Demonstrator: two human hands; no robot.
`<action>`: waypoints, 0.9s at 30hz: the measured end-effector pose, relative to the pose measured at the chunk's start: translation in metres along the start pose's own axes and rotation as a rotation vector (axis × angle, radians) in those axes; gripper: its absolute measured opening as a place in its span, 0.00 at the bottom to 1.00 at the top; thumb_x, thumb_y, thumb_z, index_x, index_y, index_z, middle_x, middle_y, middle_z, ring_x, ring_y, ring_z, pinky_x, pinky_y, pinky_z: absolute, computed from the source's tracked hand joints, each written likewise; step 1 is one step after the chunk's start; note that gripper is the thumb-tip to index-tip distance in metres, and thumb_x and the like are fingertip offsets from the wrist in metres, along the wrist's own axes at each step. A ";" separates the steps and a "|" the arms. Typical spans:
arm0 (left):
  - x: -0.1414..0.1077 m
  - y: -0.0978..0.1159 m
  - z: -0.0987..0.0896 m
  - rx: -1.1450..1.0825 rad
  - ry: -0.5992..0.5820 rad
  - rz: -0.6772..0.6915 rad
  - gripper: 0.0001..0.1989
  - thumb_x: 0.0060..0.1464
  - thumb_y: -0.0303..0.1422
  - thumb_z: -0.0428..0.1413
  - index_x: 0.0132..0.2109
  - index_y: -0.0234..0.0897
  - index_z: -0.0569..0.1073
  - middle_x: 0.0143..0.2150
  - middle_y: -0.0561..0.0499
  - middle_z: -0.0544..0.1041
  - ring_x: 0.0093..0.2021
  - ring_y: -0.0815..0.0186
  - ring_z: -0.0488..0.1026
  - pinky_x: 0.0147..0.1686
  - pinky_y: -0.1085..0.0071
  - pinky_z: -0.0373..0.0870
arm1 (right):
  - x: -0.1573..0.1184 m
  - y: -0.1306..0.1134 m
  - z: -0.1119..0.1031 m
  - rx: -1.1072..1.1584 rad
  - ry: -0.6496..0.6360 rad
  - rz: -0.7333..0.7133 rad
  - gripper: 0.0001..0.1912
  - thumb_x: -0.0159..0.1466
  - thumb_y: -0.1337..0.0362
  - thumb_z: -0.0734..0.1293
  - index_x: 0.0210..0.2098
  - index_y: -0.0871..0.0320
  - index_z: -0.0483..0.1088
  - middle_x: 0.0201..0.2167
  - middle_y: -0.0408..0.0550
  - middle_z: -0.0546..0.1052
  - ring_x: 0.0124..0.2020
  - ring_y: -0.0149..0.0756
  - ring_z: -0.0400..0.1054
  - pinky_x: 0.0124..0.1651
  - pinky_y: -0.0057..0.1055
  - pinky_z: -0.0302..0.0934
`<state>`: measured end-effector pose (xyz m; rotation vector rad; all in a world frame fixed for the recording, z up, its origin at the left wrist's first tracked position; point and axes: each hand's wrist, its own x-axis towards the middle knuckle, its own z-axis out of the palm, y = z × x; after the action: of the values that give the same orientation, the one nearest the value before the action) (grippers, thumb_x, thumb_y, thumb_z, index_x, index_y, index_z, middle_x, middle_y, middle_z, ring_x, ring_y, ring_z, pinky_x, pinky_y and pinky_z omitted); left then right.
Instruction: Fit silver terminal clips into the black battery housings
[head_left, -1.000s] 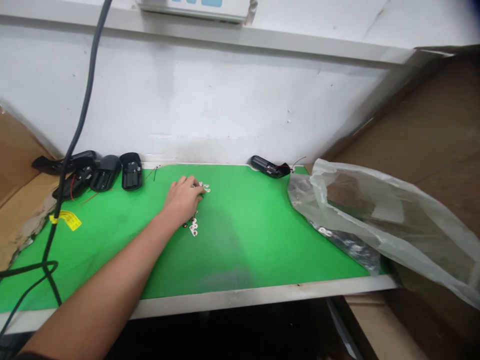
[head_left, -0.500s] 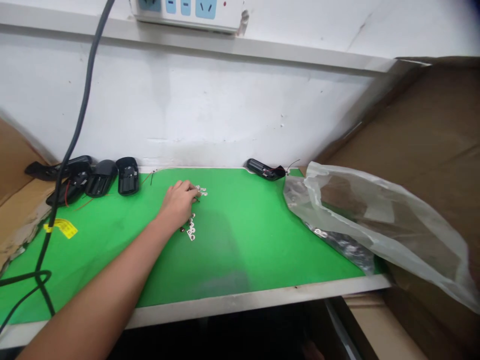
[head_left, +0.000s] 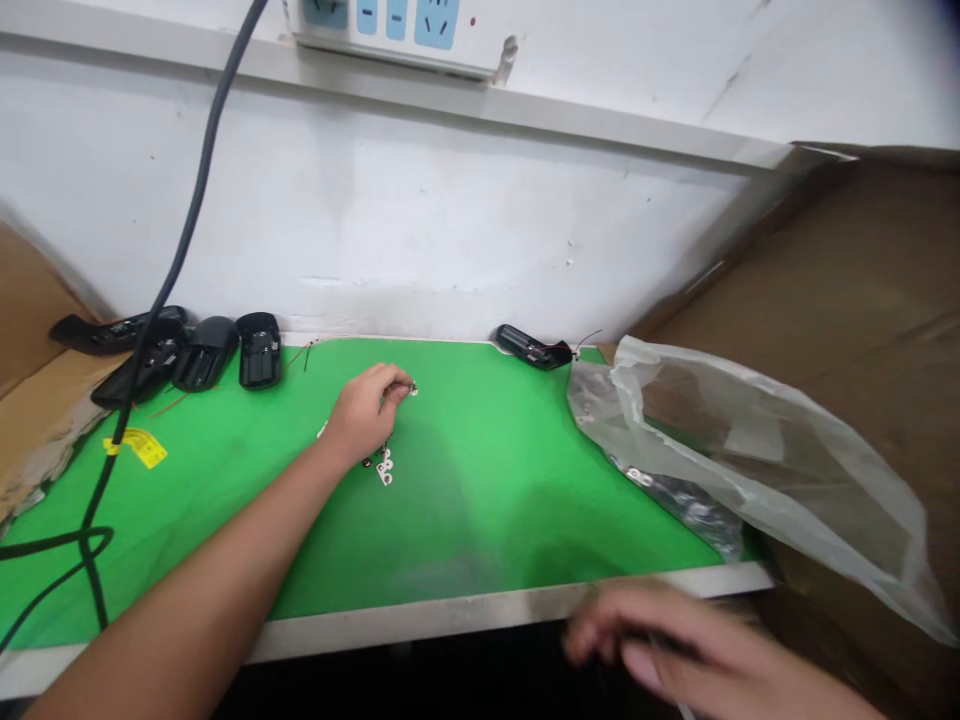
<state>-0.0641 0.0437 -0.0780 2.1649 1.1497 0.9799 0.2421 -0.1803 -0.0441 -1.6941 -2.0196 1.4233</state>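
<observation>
Here, the left hand point(head_left: 366, 410) reaches across the bright green bench mat point(head_left: 487, 480), fingers curled together, the tips closed on one of the small silver metal ring tabs point(head_left: 385, 466). A single tab shows at the fingertips; a few more lie loose on the mat just below the hand, touching one another. The right hand point(head_left: 667, 655) is at the near edge of the bench, blurred; fingers look loosely bent, but whether they grip anything I cannot tell.

At the back left of the mat: a row of black plastic housings point(head_left: 225, 350) with thin red wires. One more black housing point(head_left: 532, 348) sits at the back, right of centre. To the right, a crumpled clear plastic bag point(head_left: 750, 450) lies over a brown cardboard box point(head_left: 862, 300). A thick grey cable point(head_left: 180, 250) with a yellow tag point(head_left: 139, 447) hangs from a white power strip point(head_left: 397, 25) on the wall.
</observation>
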 end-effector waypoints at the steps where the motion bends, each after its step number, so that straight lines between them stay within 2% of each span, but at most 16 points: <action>1: -0.001 0.000 0.000 -0.042 0.022 -0.014 0.10 0.64 0.33 0.49 0.42 0.38 0.75 0.40 0.48 0.78 0.40 0.62 0.73 0.42 0.65 0.68 | 0.022 -0.014 -0.016 -0.027 0.141 -0.106 0.20 0.68 0.44 0.62 0.49 0.45 0.79 0.49 0.50 0.83 0.52 0.46 0.77 0.56 0.46 0.72; 3: -0.003 0.001 -0.001 -0.101 0.051 -0.054 0.10 0.64 0.35 0.49 0.40 0.38 0.73 0.35 0.50 0.75 0.36 0.64 0.71 0.39 0.68 0.66 | 0.078 -0.033 -0.045 -0.161 0.427 -0.189 0.21 0.70 0.47 0.61 0.52 0.51 0.76 0.53 0.54 0.80 0.55 0.48 0.75 0.60 0.50 0.69; 4: -0.004 0.001 -0.001 -0.129 0.053 -0.073 0.10 0.64 0.36 0.48 0.39 0.38 0.71 0.32 0.52 0.73 0.34 0.65 0.69 0.37 0.69 0.65 | 0.109 -0.039 -0.056 -0.287 0.557 -0.171 0.20 0.71 0.51 0.60 0.54 0.54 0.74 0.55 0.56 0.79 0.56 0.48 0.73 0.61 0.50 0.67; 6: -0.006 0.002 -0.004 -0.182 0.036 -0.096 0.10 0.65 0.37 0.47 0.39 0.39 0.69 0.28 0.55 0.70 0.30 0.66 0.67 0.35 0.70 0.63 | 0.168 -0.043 -0.076 -0.584 0.743 0.048 0.21 0.69 0.58 0.62 0.57 0.59 0.70 0.59 0.61 0.75 0.61 0.50 0.69 0.65 0.47 0.64; 8: -0.008 0.002 -0.005 -0.203 0.016 -0.100 0.10 0.65 0.38 0.47 0.39 0.39 0.69 0.27 0.56 0.69 0.29 0.67 0.65 0.33 0.71 0.62 | 0.213 -0.040 -0.091 -0.665 0.836 0.183 0.25 0.66 0.62 0.64 0.60 0.67 0.66 0.63 0.72 0.68 0.65 0.60 0.62 0.66 0.55 0.59; 10: -0.009 0.001 -0.006 -0.191 0.022 -0.095 0.10 0.65 0.36 0.47 0.39 0.38 0.71 0.28 0.54 0.72 0.30 0.66 0.67 0.34 0.70 0.63 | 0.240 -0.032 -0.104 -0.681 0.890 0.273 0.26 0.65 0.64 0.64 0.60 0.73 0.63 0.65 0.80 0.64 0.67 0.66 0.58 0.66 0.60 0.54; 11: -0.009 0.000 -0.006 -0.185 0.031 -0.087 0.10 0.64 0.35 0.47 0.39 0.38 0.72 0.31 0.52 0.74 0.32 0.66 0.69 0.36 0.69 0.65 | 0.248 -0.027 -0.110 -0.684 0.901 0.308 0.26 0.65 0.65 0.64 0.59 0.74 0.63 0.64 0.82 0.64 0.66 0.67 0.58 0.66 0.61 0.52; 13: -0.009 -0.001 -0.005 -0.188 0.049 -0.058 0.12 0.64 0.32 0.47 0.40 0.38 0.75 0.37 0.48 0.78 0.38 0.63 0.73 0.41 0.67 0.68 | 0.256 -0.018 -0.121 -0.685 0.895 0.363 0.24 0.66 0.64 0.63 0.57 0.74 0.64 0.58 0.82 0.70 0.63 0.65 0.63 0.66 0.60 0.51; 15: -0.009 -0.002 -0.004 -0.205 0.048 -0.049 0.12 0.63 0.31 0.47 0.42 0.38 0.76 0.40 0.47 0.80 0.41 0.63 0.75 0.44 0.67 0.69 | 0.257 -0.012 -0.129 -0.685 0.870 0.385 0.21 0.66 0.62 0.64 0.54 0.71 0.65 0.52 0.77 0.75 0.58 0.61 0.67 0.66 0.58 0.51; 18: -0.011 -0.001 -0.003 -0.281 0.054 -0.141 0.08 0.61 0.32 0.52 0.43 0.39 0.75 0.35 0.50 0.79 0.36 0.65 0.75 0.38 0.69 0.70 | 0.250 -0.012 -0.135 -0.701 0.862 0.359 0.21 0.65 0.56 0.67 0.51 0.63 0.65 0.49 0.69 0.76 0.53 0.55 0.70 0.64 0.53 0.54; 20: -0.011 0.000 -0.002 -0.385 0.056 -0.220 0.05 0.57 0.33 0.57 0.41 0.39 0.73 0.31 0.52 0.79 0.32 0.65 0.75 0.34 0.71 0.69 | 0.243 -0.020 -0.133 -0.665 0.898 0.279 0.23 0.64 0.50 0.68 0.50 0.58 0.63 0.50 0.64 0.76 0.50 0.52 0.71 0.59 0.49 0.59; 21: -0.011 0.000 -0.002 -0.440 0.055 -0.245 0.05 0.56 0.34 0.59 0.39 0.39 0.73 0.30 0.53 0.79 0.31 0.65 0.76 0.32 0.71 0.69 | 0.240 -0.026 -0.130 -0.578 0.929 0.190 0.23 0.63 0.48 0.68 0.49 0.56 0.61 0.49 0.62 0.75 0.48 0.50 0.71 0.55 0.46 0.62; 23: -0.010 0.002 -0.001 -0.536 0.053 -0.263 0.07 0.54 0.36 0.61 0.37 0.38 0.73 0.29 0.51 0.79 0.31 0.65 0.76 0.32 0.71 0.71 | 0.234 -0.040 -0.118 -0.214 0.950 -0.077 0.25 0.61 0.42 0.67 0.45 0.51 0.57 0.46 0.54 0.76 0.41 0.44 0.73 0.47 0.41 0.67; 25: -0.010 0.004 -0.001 -0.612 0.053 -0.265 0.09 0.53 0.37 0.62 0.37 0.36 0.75 0.30 0.49 0.80 0.31 0.65 0.77 0.34 0.70 0.73 | 0.230 -0.056 -0.099 0.289 0.885 -0.339 0.29 0.59 0.36 0.66 0.42 0.49 0.53 0.42 0.46 0.76 0.35 0.39 0.74 0.41 0.37 0.69; 27: -0.009 0.006 -0.002 -0.676 0.046 -0.276 0.10 0.53 0.38 0.62 0.38 0.35 0.77 0.32 0.48 0.81 0.32 0.65 0.77 0.36 0.69 0.74 | 0.228 -0.069 -0.076 0.659 0.751 -0.476 0.31 0.59 0.30 0.63 0.42 0.47 0.52 0.40 0.43 0.77 0.34 0.37 0.75 0.38 0.36 0.70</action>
<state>-0.0659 0.0330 -0.0762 1.4177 0.9248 1.0951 0.1615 0.0566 -0.0528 -1.1050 -1.2246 0.9232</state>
